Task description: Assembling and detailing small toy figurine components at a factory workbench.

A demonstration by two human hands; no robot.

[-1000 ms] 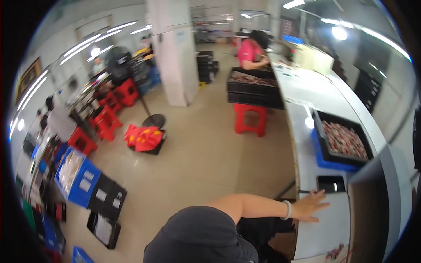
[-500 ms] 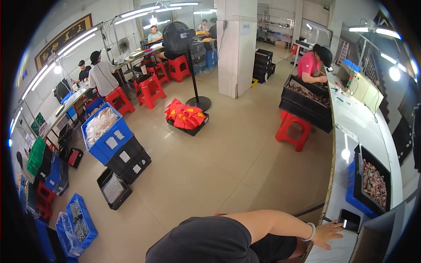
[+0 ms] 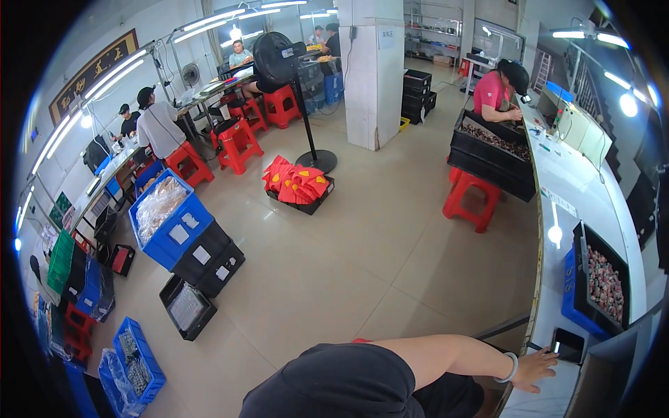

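My left arm, in a dark short sleeve with a pale bracelet at the wrist, reaches to the right onto the white worktable (image 3: 555,279). Palm down, my left hand (image 3: 534,370) lies on the tabletop with its fingers apart. Its fingertips are at the near left edge of a black smartphone (image 3: 568,345), which lies flat. I cannot tell whether they touch it. Just beyond the phone stands a black tray (image 3: 577,259) in a blue bin, filled with small pink, white and dark pieces. My right hand is out of view.
Stacked blue (image 3: 182,240) and black crates stand on the left floor. A black tray of red items (image 3: 296,182) lies by a standing fan (image 3: 272,63). A person in pink (image 3: 493,94) works farther along the table, beside black crates on a red stool (image 3: 474,198). Others sit behind.
The view has turned slightly, so the table, phone and my arm appear a little farther right. My left hand stays beside the phone, its fingers still spread.
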